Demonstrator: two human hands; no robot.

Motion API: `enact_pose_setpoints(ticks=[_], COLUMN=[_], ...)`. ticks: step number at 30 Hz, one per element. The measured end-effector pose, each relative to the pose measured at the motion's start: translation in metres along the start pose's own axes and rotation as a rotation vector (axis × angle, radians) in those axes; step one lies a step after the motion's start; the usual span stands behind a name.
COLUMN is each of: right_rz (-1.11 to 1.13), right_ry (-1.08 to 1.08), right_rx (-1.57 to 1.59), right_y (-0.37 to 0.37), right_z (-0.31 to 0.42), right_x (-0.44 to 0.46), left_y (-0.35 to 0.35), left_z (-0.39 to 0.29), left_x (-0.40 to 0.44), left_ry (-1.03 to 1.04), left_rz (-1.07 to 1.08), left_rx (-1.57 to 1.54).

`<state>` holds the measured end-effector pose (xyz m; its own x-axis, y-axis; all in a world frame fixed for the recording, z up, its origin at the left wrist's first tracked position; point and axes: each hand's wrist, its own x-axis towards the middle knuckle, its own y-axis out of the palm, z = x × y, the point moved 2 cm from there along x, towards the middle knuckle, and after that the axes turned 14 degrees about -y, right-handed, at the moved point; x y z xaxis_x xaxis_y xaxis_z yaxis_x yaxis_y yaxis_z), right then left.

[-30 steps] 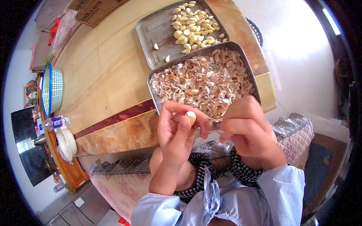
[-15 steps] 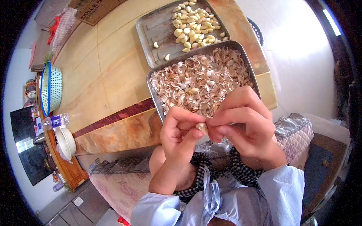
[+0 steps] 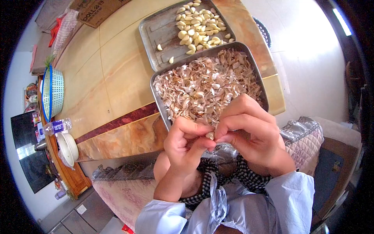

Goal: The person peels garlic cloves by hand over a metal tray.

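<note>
Garlic clove [image 3: 210, 135] pinched in both hands at the near edge of the skins tray [image 3: 256, 68]

Far to the left of the skins tray stands a blue-rimmed basket [image 3: 53, 93], with a clear bottle [image 3: 57, 126] lying in front of it and a white bowl [image 3: 68, 149] nearest the person, all well apart from the tray. The stone-patterned table [image 3: 120, 74] fills the space between them and the tray.

The left hand [image 3: 182, 146] is by the skins tray's near left corner, its thumb and forefinger closed on the clove from the left. Behind the skins tray and a little left is the cloves tray [image 3: 156, 29], its rim right up against it. Most of the pale cloves [image 3: 200, 29] are heaped on its right; two lie apart, the nearer one with its long axis running roughly towards the skins tray.

The held clove is in front of the papery skins [image 3: 206, 85]. Only a short, pale piece shows between the fingertips, so its long axis and the way its tip points cannot be told. The right hand [image 3: 251, 134], in front of the skins tray's right part, has fingers bent, thumb and forefinger meeting at the clove. Right of that hand, nearer than the tray, is a quilted cover [image 3: 306, 146].
</note>
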<state>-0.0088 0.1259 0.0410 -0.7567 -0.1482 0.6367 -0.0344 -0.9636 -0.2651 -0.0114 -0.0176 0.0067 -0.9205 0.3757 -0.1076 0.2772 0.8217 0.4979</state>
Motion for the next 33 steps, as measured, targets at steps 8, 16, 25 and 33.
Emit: enact_pose_setpoints(ticks=[8,16,25,33], right_rz=[-0.008,-0.028,-0.043,-0.151], right_ry=[0.035,-0.071,-0.106,-0.017], right_rx=[0.079,0.089,0.017,0.056], right_y=[0.004,0.002,0.004,0.001], right_z=[0.006,0.005,0.001,-0.003], right_x=[0.001,0.002,-0.001,-0.006], left_y=[0.003,-0.002,0.003,0.003], left_z=[-0.001,0.000,-0.002,-0.002], left_x=[0.000,-0.002,-0.001,0.005], left_ry=[-0.026,0.158,0.097,0.032], left_rz=[0.054,-0.042,-0.032,0.084], left_rx=[-0.146,0.101,0.118,0.042])
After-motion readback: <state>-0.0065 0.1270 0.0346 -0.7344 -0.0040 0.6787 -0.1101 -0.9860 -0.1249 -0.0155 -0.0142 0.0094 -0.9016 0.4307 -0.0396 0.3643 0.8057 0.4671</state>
